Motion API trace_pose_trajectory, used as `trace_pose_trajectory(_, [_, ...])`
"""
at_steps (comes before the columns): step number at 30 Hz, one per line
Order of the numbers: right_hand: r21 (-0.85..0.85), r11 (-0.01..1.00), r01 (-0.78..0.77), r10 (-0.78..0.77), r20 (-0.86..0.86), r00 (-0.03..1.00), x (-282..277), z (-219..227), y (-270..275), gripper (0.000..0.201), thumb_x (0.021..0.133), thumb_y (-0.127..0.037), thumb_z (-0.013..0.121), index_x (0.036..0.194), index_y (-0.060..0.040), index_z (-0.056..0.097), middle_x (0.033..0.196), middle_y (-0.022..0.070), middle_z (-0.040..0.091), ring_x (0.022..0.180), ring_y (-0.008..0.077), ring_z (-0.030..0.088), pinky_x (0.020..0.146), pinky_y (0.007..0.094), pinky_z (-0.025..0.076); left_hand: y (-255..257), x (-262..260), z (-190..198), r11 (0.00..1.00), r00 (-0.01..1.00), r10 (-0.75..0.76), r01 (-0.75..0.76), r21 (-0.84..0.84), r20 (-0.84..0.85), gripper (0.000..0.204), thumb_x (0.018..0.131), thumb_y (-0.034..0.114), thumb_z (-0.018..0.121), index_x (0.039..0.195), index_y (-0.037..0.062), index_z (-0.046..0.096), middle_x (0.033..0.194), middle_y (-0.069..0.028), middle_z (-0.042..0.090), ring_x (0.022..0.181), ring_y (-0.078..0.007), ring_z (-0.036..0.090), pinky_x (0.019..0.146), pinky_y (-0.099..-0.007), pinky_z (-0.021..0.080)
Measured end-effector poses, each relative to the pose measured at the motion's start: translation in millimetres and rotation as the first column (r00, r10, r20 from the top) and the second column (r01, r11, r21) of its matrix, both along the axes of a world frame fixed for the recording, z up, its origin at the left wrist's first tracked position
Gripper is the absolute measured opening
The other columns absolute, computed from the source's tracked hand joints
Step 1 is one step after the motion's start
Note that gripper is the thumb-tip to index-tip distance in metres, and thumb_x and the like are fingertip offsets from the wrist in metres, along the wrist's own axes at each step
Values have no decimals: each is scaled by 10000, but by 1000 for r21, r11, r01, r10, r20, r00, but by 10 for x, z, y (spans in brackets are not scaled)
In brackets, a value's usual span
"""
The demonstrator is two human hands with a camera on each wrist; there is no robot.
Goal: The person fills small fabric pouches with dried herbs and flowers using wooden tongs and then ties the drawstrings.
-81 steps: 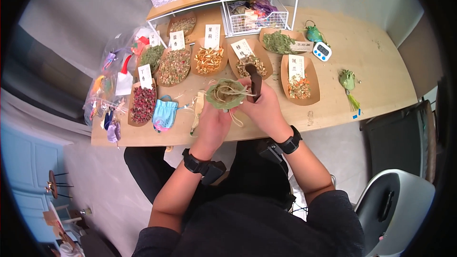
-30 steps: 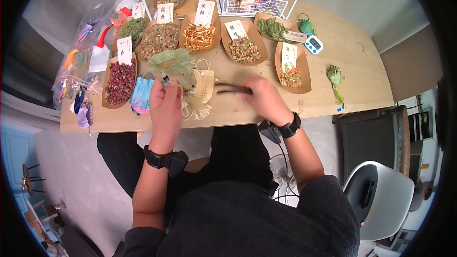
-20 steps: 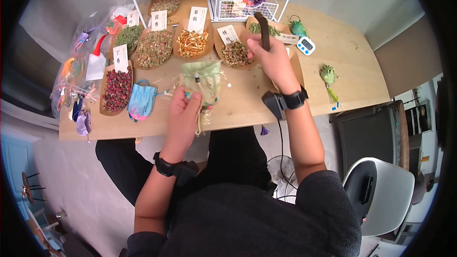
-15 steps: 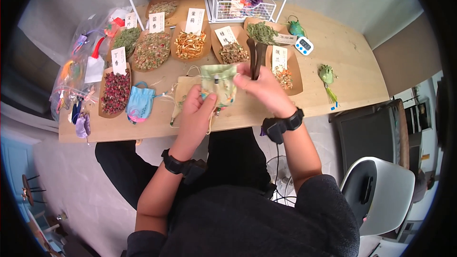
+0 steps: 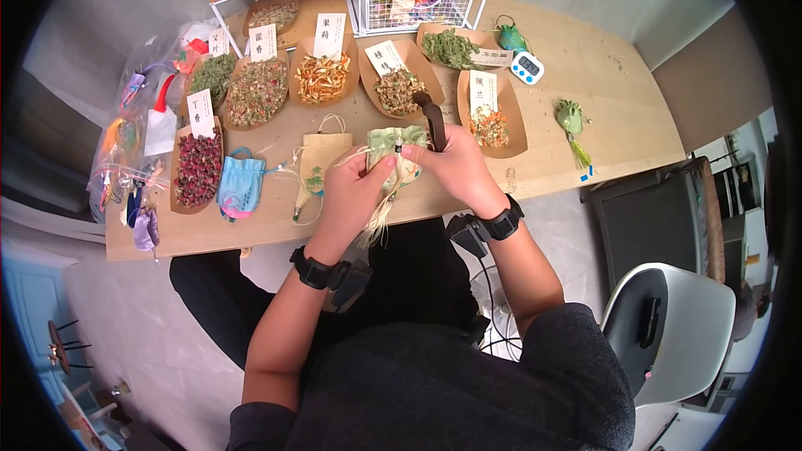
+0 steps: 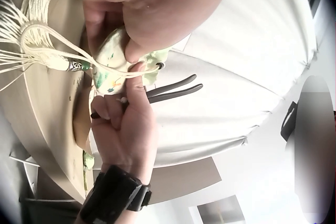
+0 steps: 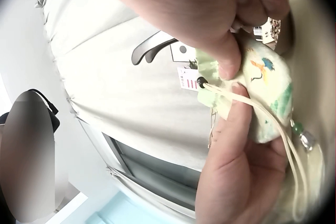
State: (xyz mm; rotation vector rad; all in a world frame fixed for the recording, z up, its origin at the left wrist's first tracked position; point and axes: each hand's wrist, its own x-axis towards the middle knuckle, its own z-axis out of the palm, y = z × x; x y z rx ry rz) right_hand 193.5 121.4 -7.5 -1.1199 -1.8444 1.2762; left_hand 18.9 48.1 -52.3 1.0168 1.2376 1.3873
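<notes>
A small pale green and cream drawstring pouch is held between both hands over the table's front edge. My left hand grips its lower body, thumb on the front, as the right wrist view shows. My right hand presses its thumb near the gathered neck, by the dark cord stopper. That same hand also holds dark tongs, their arms sticking out beyond the fingers. A cream cord loops from the stopper, and a cream tassel hangs at the pouch's bottom. The pouch's contents are hidden.
Paper trays of dried herbs with labels, such as rosebuds and orange peel-like strips, line the table's back and left. A blue pouch and beige pouch lie left of the hands. A timer and green sachet lie right.
The pouch, earlier facing mouth up, swung left in my left hand while my right hand moved off with the tongs. Both hands are now together on it, its front turned toward me.
</notes>
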Motion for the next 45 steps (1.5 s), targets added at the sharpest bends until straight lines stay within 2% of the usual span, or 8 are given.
trace_pose_trajectory(5, [85, 996, -18, 25, -83, 996, 38, 34, -143, 181, 872, -53, 810, 1014, -19, 702, 852, -43, 616, 700, 31, 473, 614, 219, 405, -124, -42, -24, 999, 984, 42, -42, 0, -175, 152, 946, 42, 694, 1078, -23, 731, 1011, -48, 743, 887, -78, 652, 761, -253, 522])
trace_pose_trajectory(14, [104, 993, 49, -23, -242, 970, 145, -138, -377, 202, 873, 3, 775, 1068, -21, 725, 941, 9, 618, 724, 66, 490, 648, 229, 414, -320, -44, 135, 868, 864, 310, -87, 488, -397, 294, 795, -40, 679, 1080, -5, 740, 1075, -142, 755, 1031, -278, 715, 914, -369, 545])
trace_pose_trajectory(17, [131, 989, 62, -27, -256, 966, 121, -223, -395, 164, 889, -2, 765, 1047, -24, 727, 913, 18, 626, 709, 71, 486, 643, 230, 411, -312, -72, 67, 888, 835, 254, -1, 460, -488, 381, 832, -22, 701, 1210, 22, 710, 1171, -145, 730, 1074, -268, 705, 920, -370, 549])
trace_pose_trajectory(22, [185, 982, 30, 19, -257, 966, 132, -278, -405, 127, 936, -5, 727, 1063, -9, 719, 941, 28, 666, 763, 79, 580, 697, 226, 468, -344, -24, 77, 965, 979, -112, 148, 214, -172, 626, 885, 19, 729, 1466, 55, 497, 1360, -153, 623, 1216, -252, 627, 1038, -389, 496])
trace_pose_trajectory(28, [-170, 984, -58, -45, -543, 838, -30, -73, -543, 117, 996, 13, 647, 1110, 35, 662, 1083, 75, 717, 1034, 140, 696, 933, 282, 562, -349, -90, 204, 918, 947, -242, 295, 267, -213, 759, 833, -15, 737, 1511, 81, 411, 1284, -78, 592, 1146, -177, 611, 986, -324, 499])
trace_pose_trajectory(29, [-202, 979, 8, -134, -617, 775, -112, 24, -602, 108, 983, -8, 670, 1086, 22, 653, 1017, 46, 702, 904, 107, 674, 807, 248, 545, -348, -112, 207, 916, 938, -258, 314, 250, -230, 774, 828, -13, 741, 1515, 88, 398, 1257, -64, 582, 1142, -172, 600, 993, -323, 493])
trace_pose_trajectory(36, [187, 979, -83, 103, -97, 990, -18, 309, -784, 97, 879, -6, 744, 901, -13, 651, 827, 6, 610, 646, 57, 497, 583, 228, 380, -309, -82, -30, 917, 959, -165, 234, 322, -229, 776, 783, 87, 838, 1433, 107, 414, 1143, -26, 494, 1018, -138, 532, 893, -293, 472])
trace_pose_trajectory(45, [416, 907, 65, -38, -73, 997, -87, 409, -875, 157, 784, -9, 813, 800, -19, 657, 742, 59, 582, 590, 153, 545, 531, 296, 424, -305, -58, -87, 916, 975, -136, 192, 352, -178, 702, 791, 154, 853, 1320, 109, 393, 1142, -27, 459, 997, -124, 500, 845, -286, 456])
